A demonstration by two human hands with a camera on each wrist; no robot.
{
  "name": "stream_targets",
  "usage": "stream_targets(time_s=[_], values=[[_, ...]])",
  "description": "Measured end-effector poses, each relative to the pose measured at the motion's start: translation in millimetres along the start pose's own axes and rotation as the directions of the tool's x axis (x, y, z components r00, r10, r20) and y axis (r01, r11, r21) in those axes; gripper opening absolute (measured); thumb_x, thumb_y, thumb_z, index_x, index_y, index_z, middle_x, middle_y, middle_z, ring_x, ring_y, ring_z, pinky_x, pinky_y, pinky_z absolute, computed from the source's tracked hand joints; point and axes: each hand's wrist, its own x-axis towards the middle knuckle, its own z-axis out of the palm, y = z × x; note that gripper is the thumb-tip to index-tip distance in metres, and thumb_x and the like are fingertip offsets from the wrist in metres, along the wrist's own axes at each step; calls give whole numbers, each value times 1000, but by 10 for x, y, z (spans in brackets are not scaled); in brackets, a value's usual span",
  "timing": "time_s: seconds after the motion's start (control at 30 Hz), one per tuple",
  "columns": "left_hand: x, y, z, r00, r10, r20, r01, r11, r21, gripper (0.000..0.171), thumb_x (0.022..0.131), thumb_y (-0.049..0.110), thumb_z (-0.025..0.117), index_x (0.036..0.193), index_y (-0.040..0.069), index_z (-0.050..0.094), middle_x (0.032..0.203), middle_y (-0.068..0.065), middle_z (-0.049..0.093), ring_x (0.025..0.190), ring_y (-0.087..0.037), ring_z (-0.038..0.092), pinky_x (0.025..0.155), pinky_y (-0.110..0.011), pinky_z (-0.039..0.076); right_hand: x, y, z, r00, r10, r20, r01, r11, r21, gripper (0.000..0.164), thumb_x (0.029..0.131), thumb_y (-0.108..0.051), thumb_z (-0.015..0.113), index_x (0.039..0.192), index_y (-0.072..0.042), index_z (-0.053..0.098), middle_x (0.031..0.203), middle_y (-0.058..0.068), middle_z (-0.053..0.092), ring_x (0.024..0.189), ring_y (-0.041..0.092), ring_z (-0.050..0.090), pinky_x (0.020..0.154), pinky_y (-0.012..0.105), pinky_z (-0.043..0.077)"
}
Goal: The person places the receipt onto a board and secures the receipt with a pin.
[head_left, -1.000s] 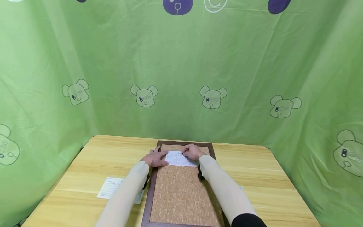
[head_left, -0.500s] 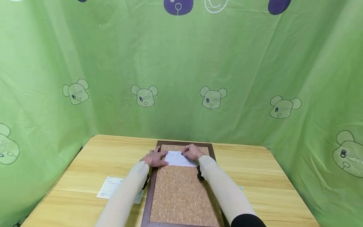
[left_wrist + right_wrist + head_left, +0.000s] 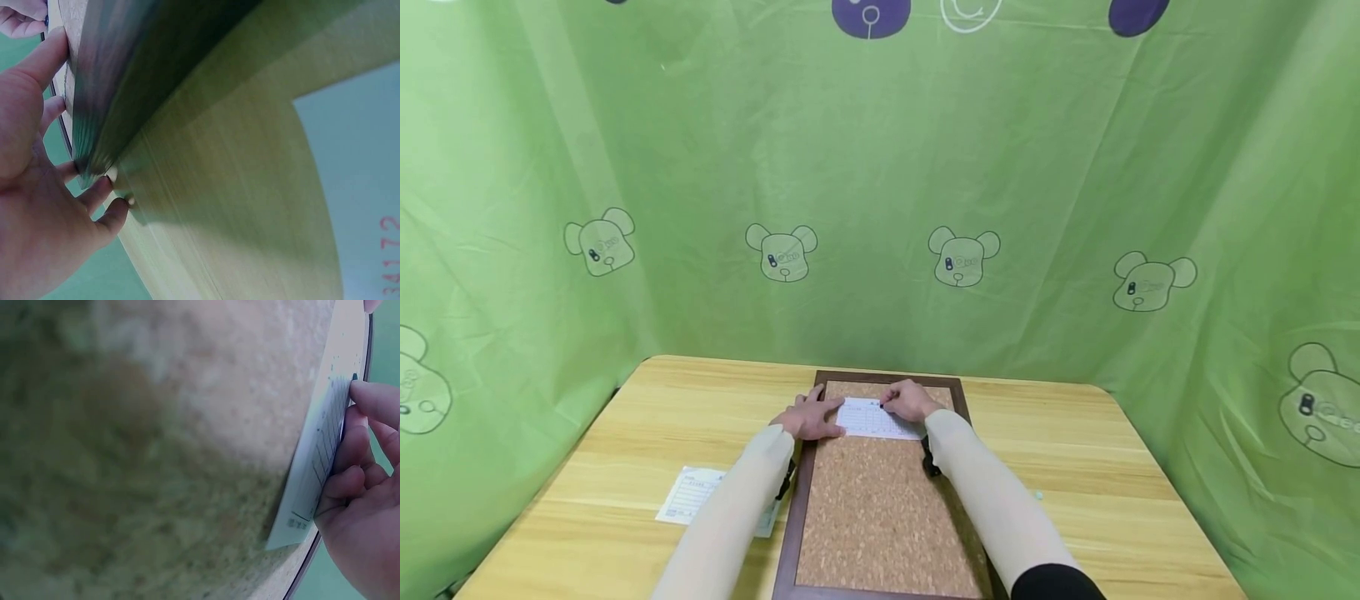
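A cork board with a dark brown frame lies on the table. Across its upper part is a white printed form with ruled lines. My left hand spreads over the frame's left side, its thumb and a finger reaching the form's left edge; other fingers extend past the frame in the left wrist view. At the form's upper middle, my right hand pinches a small dark push pin between thumb and finger, its body mostly hidden. The form's right part is under this hand.
Left of the board, more printed forms lie on the wooden table, partly beneath the left forearm. A tiny pale blue-green piece sits right of the right forearm. A green curtain closes off the back and sides.
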Motion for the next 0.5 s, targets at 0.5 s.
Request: stream_targets(time_s=[0.5], values=[[2, -1, 5, 1000, 0, 1, 0, 1000, 6, 68, 89, 46, 61, 148, 24, 34, 156, -15, 8, 133, -43, 22, 95, -61, 33, 10, 10, -5, 1000, 10, 6, -10, 1000, 14, 5, 83, -7, 67, 86, -10, 71, 85, 0, 65, 76, 14, 56, 69, 29, 45]])
